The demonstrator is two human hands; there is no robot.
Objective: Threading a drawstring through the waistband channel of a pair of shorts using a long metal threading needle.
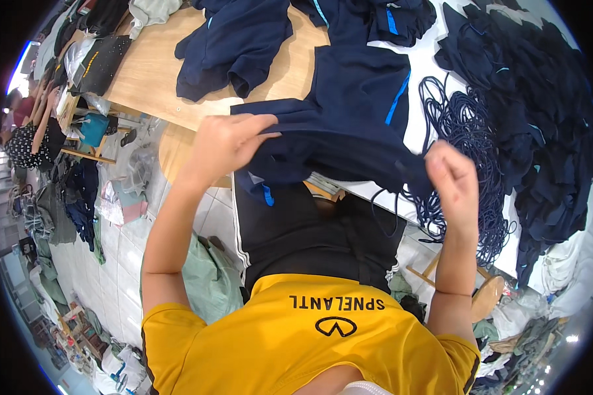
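Observation:
A dark navy garment (362,92) with a bright blue stripe lies over the table edge in front of me, its near part lifted between my hands. My left hand (234,146) is closed in a pinch at the left end of the raised fabric. At the other end, my right hand (452,174) has its fingers curled on the cloth. The fabric sags and folds between them, and a small blue tab hangs below near my left hand. Whether the garment is a top or trousers I cannot tell.
A tangled heap of navy cords (458,131) lies right of the garment, with strands hanging over the edge. Beyond it is a large pile of navy garments (540,125). Another navy garment (234,46) rests on the wooden tabletop (155,66). People work at the far left.

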